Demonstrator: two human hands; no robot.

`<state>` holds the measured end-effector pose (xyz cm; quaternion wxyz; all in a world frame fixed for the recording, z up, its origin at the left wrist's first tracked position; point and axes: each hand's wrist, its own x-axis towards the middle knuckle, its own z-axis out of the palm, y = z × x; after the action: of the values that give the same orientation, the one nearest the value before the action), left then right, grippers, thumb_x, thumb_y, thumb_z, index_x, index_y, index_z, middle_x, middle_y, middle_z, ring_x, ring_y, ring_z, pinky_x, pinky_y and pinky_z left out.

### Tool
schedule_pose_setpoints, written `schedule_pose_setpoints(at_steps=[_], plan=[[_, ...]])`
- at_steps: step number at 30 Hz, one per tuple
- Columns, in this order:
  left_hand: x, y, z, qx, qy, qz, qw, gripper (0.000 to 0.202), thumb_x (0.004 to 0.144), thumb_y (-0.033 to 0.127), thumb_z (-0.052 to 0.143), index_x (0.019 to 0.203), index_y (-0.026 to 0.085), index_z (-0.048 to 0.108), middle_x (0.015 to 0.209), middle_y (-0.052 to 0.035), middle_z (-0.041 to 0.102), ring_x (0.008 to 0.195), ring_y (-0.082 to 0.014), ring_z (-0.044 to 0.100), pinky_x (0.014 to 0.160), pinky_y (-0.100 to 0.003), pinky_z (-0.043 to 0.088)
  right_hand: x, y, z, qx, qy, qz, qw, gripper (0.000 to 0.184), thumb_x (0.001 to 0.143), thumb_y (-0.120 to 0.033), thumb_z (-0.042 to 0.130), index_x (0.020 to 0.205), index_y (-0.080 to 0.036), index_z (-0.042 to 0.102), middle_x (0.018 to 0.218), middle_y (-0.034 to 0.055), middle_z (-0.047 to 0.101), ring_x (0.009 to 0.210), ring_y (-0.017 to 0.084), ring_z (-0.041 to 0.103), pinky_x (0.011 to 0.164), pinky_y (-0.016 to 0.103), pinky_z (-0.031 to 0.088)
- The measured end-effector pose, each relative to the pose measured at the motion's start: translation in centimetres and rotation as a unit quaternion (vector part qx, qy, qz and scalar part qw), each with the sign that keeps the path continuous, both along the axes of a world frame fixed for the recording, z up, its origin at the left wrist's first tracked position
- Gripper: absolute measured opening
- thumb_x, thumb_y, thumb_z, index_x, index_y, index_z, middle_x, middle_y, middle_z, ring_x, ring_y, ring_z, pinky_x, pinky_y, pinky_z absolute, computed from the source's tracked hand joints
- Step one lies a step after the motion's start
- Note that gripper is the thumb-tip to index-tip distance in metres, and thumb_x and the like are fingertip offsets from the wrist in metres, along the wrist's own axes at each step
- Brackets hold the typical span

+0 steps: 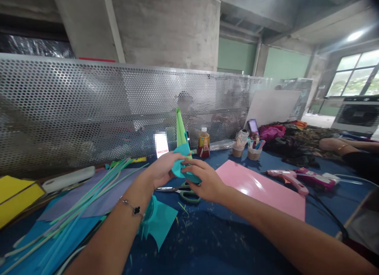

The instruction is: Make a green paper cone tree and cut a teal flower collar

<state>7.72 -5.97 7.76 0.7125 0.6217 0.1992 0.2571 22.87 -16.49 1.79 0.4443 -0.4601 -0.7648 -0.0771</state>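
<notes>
My left hand (161, 169) is closed around the left edge of a curved turquoise craft-sheet piece (178, 170). On the other side, my right hand (208, 182) grips the same piece, its fingers bent over the front. Whether it is paper or thin foam I cannot tell. Just below lie scissors (191, 196) with dark green handles, partly covered by the right hand. A cut turquoise sheet (162, 219) with curved notches rests under my left wrist. Behind the hands stands a tall, narrow green folded piece (180, 129).
Pipe cleaners (97, 200) and coloured sheets lie left. A lit phone (161, 144), drink bottle (204, 142) and pen cup (255, 150) stand behind. To the right are a pink sheet (266, 188) and glue gun (287, 177). Another person's arm (340, 145) shows far right.
</notes>
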Motion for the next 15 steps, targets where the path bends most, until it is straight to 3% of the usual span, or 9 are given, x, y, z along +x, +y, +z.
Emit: schedule_pose_setpoints(at_steps=[5,8,11,15], plan=[[-0.6,-0.1,0.3,0.058,0.050,0.040,0.996,0.029,0.069,0.014,0.068,0.097,0.017,0.073,0.077,-0.0048,0.074,0.068,-0.0222,0.068,0.059,-0.033,0.057,0.2,-0.3,0.4,0.006,0.162,-0.004,0.987,0.011,0.087,-0.029,0.074,0.097,-0.029,0.077,0.104,0.0053,0.080,0.104,0.027,0.074,0.095,0.040,0.055],[-1.6,-0.2,0.9,0.101,0.099,-0.006,0.990,0.022,0.078,0.033,0.073,0.093,0.017,0.076,0.086,-0.0094,0.078,0.079,-0.0271,0.073,0.068,-0.036,0.059,0.0,-0.5,0.8,0.007,0.225,-0.018,0.974,0.009,0.083,-0.031,0.079,0.090,-0.026,0.076,0.093,0.0042,0.079,0.088,0.025,0.072,0.084,0.037,0.055],[-2.5,-0.3,1.3,0.155,0.153,-0.085,0.972,0.047,0.085,0.063,0.066,0.089,0.017,0.078,0.093,-0.0150,0.079,0.086,-0.0283,0.074,0.076,-0.037,0.059,0.2,-0.3,1.0,0.031,0.278,-0.017,0.960,0.018,0.077,-0.030,0.083,0.086,-0.024,0.069,0.088,0.0018,0.071,0.082,0.021,0.065,0.079,0.033,0.053],[-2.8,-0.4,1.3,0.204,0.183,-0.124,0.954,0.041,0.078,0.055,0.078,0.098,0.020,0.078,0.096,-0.0143,0.079,0.088,-0.0277,0.074,0.077,-0.037,0.059,1.0,0.6,0.9,0.001,0.372,0.003,0.928,0.049,0.067,-0.032,0.091,0.106,-0.026,0.063,0.104,0.0021,0.067,0.098,0.021,0.063,0.083,0.032,0.053]])
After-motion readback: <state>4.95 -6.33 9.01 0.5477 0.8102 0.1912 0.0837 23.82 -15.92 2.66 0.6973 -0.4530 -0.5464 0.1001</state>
